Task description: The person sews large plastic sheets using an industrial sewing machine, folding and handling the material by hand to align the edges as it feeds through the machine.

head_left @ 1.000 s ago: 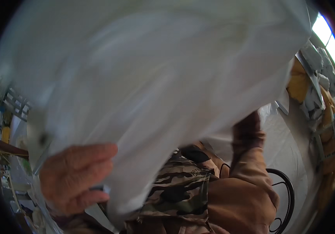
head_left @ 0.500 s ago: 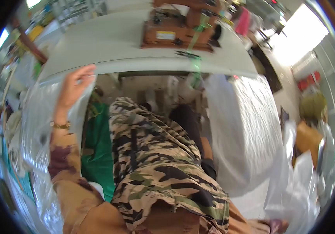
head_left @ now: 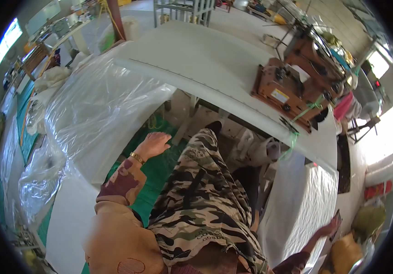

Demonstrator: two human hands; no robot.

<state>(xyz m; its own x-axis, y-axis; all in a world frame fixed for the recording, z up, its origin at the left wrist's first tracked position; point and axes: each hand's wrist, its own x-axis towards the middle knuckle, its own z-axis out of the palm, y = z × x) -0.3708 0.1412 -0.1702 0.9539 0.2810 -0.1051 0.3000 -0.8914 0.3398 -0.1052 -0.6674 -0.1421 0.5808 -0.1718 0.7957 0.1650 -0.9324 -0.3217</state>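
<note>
The left hand (head_left: 152,146) hangs palm down, its fingers bent and close together; whether they close on anything, I cannot tell. Directly beneath and around these fingers lies a green sheet (head_left: 156,185), the thing nearest to them, though contact is not clear. A gold-coloured band (head_left: 138,158) circles the wrist just behind the fingers. To their left, clear plastic sheeting (head_left: 98,98) covers a pale surface in shiny creases. To their right, a camouflage apron (head_left: 196,182) spreads over the person's lap.

Well to the right of the left fingers, the right hand (head_left: 328,228) reaches out low at the person's side. Its fingers are small and shadowed, with something dark at the tips; whether they are apart or clamped on a thing, I cannot tell. Just left of them hangs a white sheet (head_left: 292,208), crinkled and glossy along its outer part. An orange-brown sack (head_left: 346,254) sits just below those fingers, and an olive bag (head_left: 368,223) to their right.

Beyond the left fingers stretches the pale bench (head_left: 196,59). Farther right on it stands a brown machine (head_left: 288,82), with a green strip (head_left: 312,108) tied to it. A white motor-like housing (head_left: 255,150) shows under the bench, right of the left fingers.
</note>
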